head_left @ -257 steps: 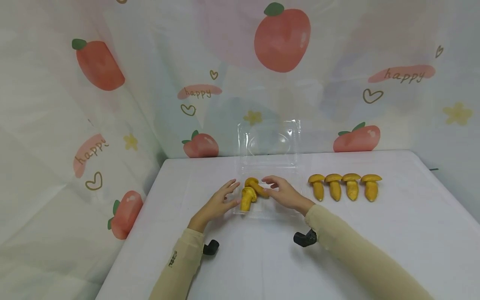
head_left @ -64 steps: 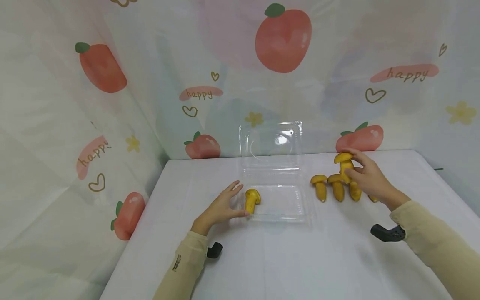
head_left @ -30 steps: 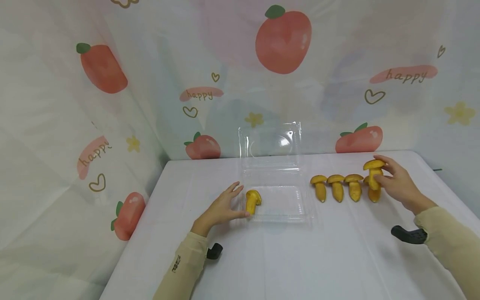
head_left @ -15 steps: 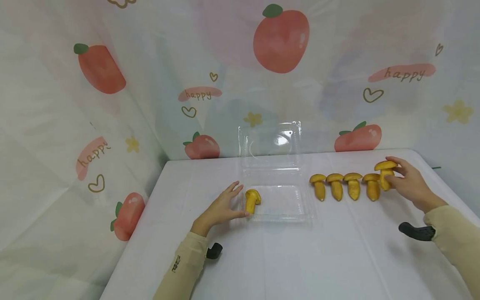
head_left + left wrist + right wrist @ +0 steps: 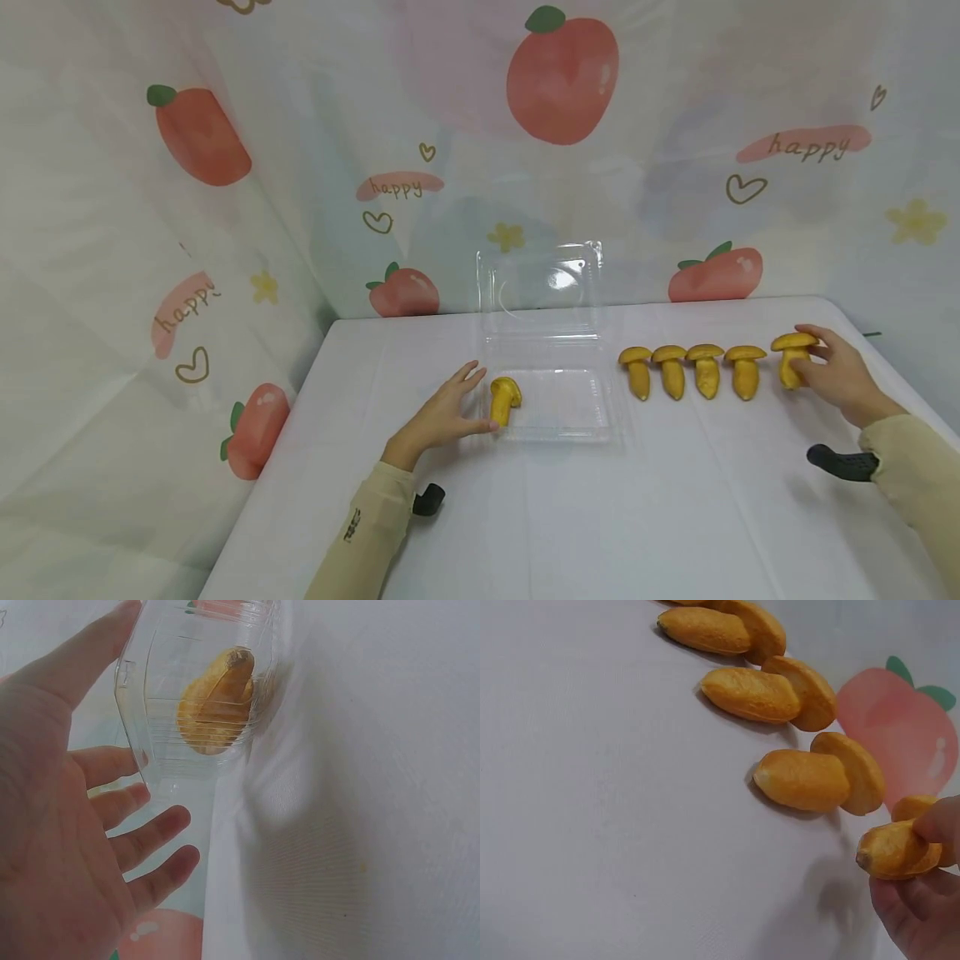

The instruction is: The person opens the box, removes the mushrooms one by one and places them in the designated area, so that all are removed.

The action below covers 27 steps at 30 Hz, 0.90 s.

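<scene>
At the right end of the row, my right hand [image 5: 842, 377] pinches a yellow-brown mushroom [image 5: 791, 358] by its stem, cap toward the back. The right wrist view shows the thumb [image 5: 939, 821] on one side of that held mushroom [image 5: 896, 849] and fingers beneath. My left hand [image 5: 442, 414] is spread along the left side of a clear plastic clamshell box [image 5: 558, 435], thumb at its front corner, the other fingers loosely extended. One mushroom [image 5: 505, 402] lies inside the box at its left; through the clear wall, the left wrist view shows this mushroom [image 5: 217, 701].
Several mushrooms, among them a nearest one [image 5: 745, 372], lie in a row right of the box, caps to the back. The box's lid [image 5: 540, 292] stands raised against the printed backdrop [image 5: 637, 208]. A white cloth [image 5: 600, 517] covers the table.
A second mushroom left the box with my right hand, passed over the row, and came down at its right end. My left hand moved slightly, then stayed at the box.
</scene>
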Motion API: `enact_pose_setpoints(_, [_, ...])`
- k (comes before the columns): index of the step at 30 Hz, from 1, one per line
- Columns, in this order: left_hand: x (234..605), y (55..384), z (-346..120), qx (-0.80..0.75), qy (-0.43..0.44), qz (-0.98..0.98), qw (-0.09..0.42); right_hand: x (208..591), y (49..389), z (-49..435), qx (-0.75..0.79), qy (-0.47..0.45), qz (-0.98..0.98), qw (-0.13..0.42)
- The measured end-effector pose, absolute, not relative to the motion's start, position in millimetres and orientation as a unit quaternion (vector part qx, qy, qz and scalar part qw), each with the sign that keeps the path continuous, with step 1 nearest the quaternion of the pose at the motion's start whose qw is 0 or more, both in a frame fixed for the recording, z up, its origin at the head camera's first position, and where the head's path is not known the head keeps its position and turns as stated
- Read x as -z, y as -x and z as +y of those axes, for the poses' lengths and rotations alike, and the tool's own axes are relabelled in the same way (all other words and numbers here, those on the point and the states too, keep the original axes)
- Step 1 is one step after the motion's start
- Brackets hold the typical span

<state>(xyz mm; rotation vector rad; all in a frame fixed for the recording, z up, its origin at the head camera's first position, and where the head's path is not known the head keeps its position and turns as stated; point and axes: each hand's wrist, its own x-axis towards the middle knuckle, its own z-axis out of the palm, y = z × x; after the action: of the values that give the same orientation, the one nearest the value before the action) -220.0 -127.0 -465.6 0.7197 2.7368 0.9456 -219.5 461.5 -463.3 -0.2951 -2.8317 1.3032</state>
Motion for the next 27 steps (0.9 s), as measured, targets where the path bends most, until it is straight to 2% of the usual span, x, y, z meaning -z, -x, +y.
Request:
enact_pose_setpoints(8, [464.6, 220.0, -127.8, -0.314, -0.244, 0.914, 0.079, 480.2, 217.0, 473.1, -0.404, 0.107, -0.908, -0.018])
enact_pose_setpoints(27, [463.7, 214.2, -126.4, -0.294, -0.235, 0.922, 0.088, 487.2, 217.8, 466.7, -0.39, 0.114, -0.914, -0.001])
